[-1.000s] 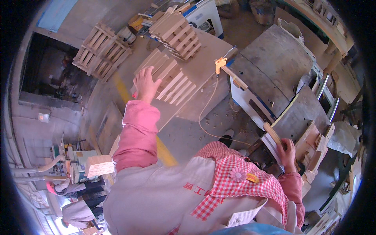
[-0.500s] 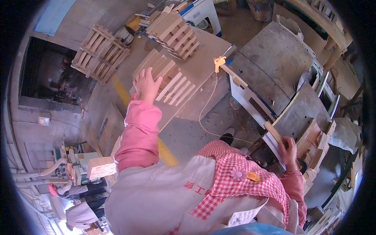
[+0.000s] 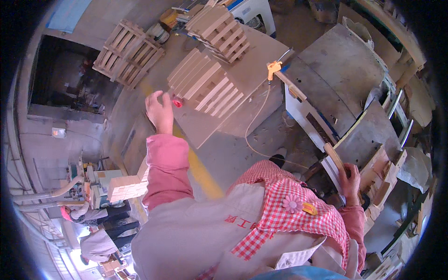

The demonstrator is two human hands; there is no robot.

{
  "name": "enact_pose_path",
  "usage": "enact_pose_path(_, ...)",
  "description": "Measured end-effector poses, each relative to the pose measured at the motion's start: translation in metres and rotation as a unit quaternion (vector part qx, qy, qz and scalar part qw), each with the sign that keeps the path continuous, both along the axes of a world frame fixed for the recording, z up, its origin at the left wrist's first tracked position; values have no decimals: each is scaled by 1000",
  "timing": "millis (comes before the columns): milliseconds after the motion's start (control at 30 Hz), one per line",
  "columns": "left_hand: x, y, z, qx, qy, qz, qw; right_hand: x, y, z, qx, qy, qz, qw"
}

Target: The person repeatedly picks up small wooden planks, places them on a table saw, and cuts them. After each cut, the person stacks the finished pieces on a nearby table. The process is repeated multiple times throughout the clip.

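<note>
My left hand (image 3: 160,112) is raised just left of a stack of wooden slats (image 3: 205,81) on a brown board (image 3: 210,128). Its fingers are apart, slightly curled, with nothing visible in them. A small red object (image 3: 177,102) lies between that hand and the slats. Over at the right, my right hand (image 3: 350,183) has its fingers bent round the near end of a wooden strip (image 3: 333,155), at the edge of a grey machine table (image 3: 368,133). The palm side of this grip is hidden.
A yellow air gun (image 3: 274,70) with a hose hangs at the table's corner. Behind the slats stands a taller slat stack (image 3: 219,35); a pallet (image 3: 128,53) leans farther left. Wooden pieces (image 3: 380,177) lie beside my right hand. Two people (image 3: 100,242) work at the lower left.
My left hand has come off the slat stack, moving left and slightly down. The view has shifted a little. My right hand stays at the wooden strip.
</note>
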State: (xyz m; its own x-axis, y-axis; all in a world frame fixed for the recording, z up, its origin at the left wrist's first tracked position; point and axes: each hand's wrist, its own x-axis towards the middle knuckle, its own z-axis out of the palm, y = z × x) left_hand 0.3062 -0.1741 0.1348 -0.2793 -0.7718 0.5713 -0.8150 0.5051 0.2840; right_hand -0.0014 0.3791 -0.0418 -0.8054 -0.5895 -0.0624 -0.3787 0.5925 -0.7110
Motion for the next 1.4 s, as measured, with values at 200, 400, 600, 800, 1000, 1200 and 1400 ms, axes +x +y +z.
enact_pose_path(200, -2, 40, -32, -113, -97, -108, 983, 1, 0, -1, -20, 35, 3, 999)
enact_pose_path(400, -28, 57, -46, -84, -114, -46, 989, 1, 2, 1, 11, 15, -2, 1000)
enact_pose_path(600, -82, 125, -55, -18, -24, -235, 972, 0, 0, 7, -2, 8, -23, 1000)
enact_pose_path(800, -199, 260, -97, 172, -42, -653, 736, 40, 12, 20, -119, 111, -115, 980)
enact_pose_path(1000, -269, 346, -116, 144, -127, -792, 580, 111, 60, 40, -171, 39, -288, 941)
enact_pose_path(1200, -298, 389, -157, 130, -137, -832, 522, 206, 146, 23, -164, 16, -561, 811)
enact_pose_path(1400, -294, 405, -179, 117, -155, -836, 513, 237, 281, -19, -263, 39, -786, 559)
